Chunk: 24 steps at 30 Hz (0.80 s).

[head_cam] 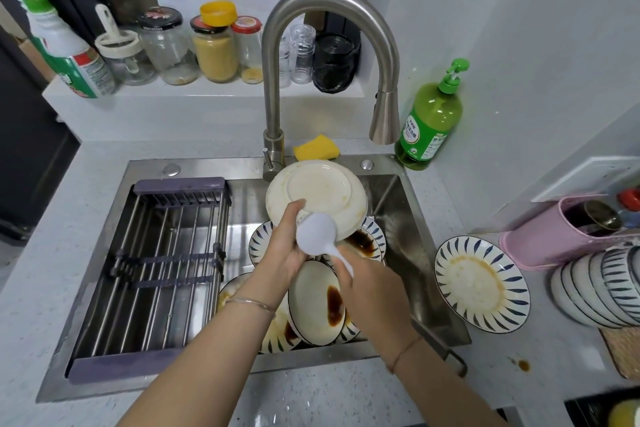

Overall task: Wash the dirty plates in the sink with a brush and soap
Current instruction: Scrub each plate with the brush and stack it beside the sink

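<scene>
The sink (207, 165) is sunk into the counter, and dirty plates (317, 302) are piled in its right half. A white plate (318, 189) is held tilted above them, pinched at its lower edge by the left hand (284, 243), with the thumb on the near face and the fingers hidden behind. The brush (317, 232) is gripped by its handle in the curled fingers of the right hand (367, 284), and its head is laid against that plate's rim. The soap bottle (429, 121) is stood by the sink's back right corner.

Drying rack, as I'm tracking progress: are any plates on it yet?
No: the drying rack shows only bare bars, while the dirty plates lie stacked in the sink beside it.
</scene>
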### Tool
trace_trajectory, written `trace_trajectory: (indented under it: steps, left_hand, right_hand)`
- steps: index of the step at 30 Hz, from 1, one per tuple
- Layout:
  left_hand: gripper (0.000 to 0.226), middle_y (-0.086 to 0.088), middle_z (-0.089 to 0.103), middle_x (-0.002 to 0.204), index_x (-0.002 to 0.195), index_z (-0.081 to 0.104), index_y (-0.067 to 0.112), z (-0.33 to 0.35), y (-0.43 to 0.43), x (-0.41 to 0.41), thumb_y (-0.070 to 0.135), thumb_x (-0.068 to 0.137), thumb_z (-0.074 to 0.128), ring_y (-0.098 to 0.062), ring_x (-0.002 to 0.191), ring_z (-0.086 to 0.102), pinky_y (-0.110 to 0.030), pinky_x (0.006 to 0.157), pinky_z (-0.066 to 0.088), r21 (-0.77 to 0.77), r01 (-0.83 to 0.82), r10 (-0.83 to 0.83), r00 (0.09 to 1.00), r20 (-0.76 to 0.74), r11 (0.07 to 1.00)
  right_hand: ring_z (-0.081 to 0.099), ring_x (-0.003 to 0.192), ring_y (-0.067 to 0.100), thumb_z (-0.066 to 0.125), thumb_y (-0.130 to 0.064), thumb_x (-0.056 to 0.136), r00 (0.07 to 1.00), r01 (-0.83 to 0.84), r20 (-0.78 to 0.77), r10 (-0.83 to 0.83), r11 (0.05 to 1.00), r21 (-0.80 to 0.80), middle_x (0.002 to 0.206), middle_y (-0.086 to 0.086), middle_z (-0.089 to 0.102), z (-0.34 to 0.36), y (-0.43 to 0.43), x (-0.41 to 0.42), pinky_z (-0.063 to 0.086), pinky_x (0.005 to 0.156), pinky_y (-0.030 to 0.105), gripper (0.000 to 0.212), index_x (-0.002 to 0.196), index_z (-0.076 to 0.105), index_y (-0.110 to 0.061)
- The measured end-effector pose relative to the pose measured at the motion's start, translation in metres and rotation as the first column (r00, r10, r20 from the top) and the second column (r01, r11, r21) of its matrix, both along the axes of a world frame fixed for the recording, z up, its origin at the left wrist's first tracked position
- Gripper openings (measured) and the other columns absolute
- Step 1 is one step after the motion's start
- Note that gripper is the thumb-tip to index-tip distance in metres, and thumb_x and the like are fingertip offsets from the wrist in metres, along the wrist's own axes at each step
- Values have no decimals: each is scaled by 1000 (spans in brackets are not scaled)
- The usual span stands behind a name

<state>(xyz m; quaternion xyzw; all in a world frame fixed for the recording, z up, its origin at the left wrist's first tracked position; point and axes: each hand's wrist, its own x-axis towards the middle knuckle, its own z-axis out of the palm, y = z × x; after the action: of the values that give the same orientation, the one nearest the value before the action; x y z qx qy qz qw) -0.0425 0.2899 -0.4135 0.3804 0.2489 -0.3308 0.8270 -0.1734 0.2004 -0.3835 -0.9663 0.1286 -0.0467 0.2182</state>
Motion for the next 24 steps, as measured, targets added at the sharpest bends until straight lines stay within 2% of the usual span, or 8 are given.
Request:
trace_trajectory:
  steps: [4, 6, 8, 12, 16, 20, 22, 24]
  left_hand:
    - [30, -13, 71, 103, 118, 60, 3, 3, 0, 4, 12, 90, 63, -23, 87, 69, -39, 83, 55, -40, -73, 76, 995, 72, 997]
    - [24, -13, 71, 106, 113, 60, 5, 3, -1, 4, 9, 90, 62, -23, 91, 68, -42, 91, 53, -54, -91, 95, 993, 72, 994]
    - [24, -14, 70, 109, 113, 60, 4, 2, -1, 5, 10, 90, 62, -25, 97, 67, -44, 97, 51, -66, -88, 93, 993, 70, 994]
    - [19, -10, 75, 94, 109, 62, 4, 5, 3, 7, 11, 92, 60, -23, 90, 68, -40, 94, 52, -66, -47, 53, 993, 101, 997]
    - [26, -9, 75, 101, 117, 60, 5, 7, 14, 7, 10, 92, 60, -19, 91, 71, -34, 75, 60, -42, 29, -23, 989, 144, 999]
    - [27, -12, 74, 105, 118, 62, 5, 7, 17, 0, 11, 92, 61, -21, 88, 72, -34, 67, 61, 66, 209, -217, 960, 176, 976]
    - [19, -10, 75, 99, 110, 64, 7, 6, 15, -4, 13, 92, 61, -20, 85, 73, -34, 70, 61, 84, 241, -254, 948, 192, 967]
    - [22, -10, 75, 99, 112, 63, 7, 7, 14, -5, 16, 92, 63, -20, 86, 73, -33, 68, 61, 78, 228, -239, 950, 201, 971]
  right_hand:
    - [48, 50, 4, 36, -36, 101, 993, 116, 20, -116, 993, 4, 59, -8, 52, -2, -28, 1, 44, 47, 19, 35, 119, 62, -21]
    - [50, 51, 6, 37, -34, 102, 983, 173, 50, -174, 984, 31, 60, -7, 54, -2, -34, 1, 44, 48, 20, 34, 115, 64, -18]
    - [47, 49, 4, 38, -34, 101, 990, 130, 46, -130, 991, 17, 58, -9, 50, -2, -25, 0, 39, 46, 15, 33, 117, 63, -19]
    - [44, 48, 5, 40, -32, 101, 1000, 20, 23, -19, 999, -39, 58, -9, 49, 0, -25, -5, 32, 45, 13, 31, 119, 63, -20]
    - [43, 50, 5, 38, -29, 103, 986, 166, -37, -162, 977, 137, 60, -3, 52, 6, -69, 6, 28, 46, 12, 30, 105, 65, -16]
    - [54, 71, 14, 42, -30, 101, 984, 179, -47, -172, 958, 226, 75, 1, 60, 21, -95, 34, 40, 60, 25, 30, 105, 67, -14]
    - [57, 80, 19, 43, -31, 100, 985, 172, -40, -168, 963, 206, 80, 0, 61, 26, -102, 42, 39, 65, 27, 29, 109, 68, -18]
    - [58, 79, 21, 44, -33, 100, 984, 177, -19, -176, 977, 116, 80, 0, 61, 32, -103, 41, 39, 63, 27, 29, 112, 67, -20]
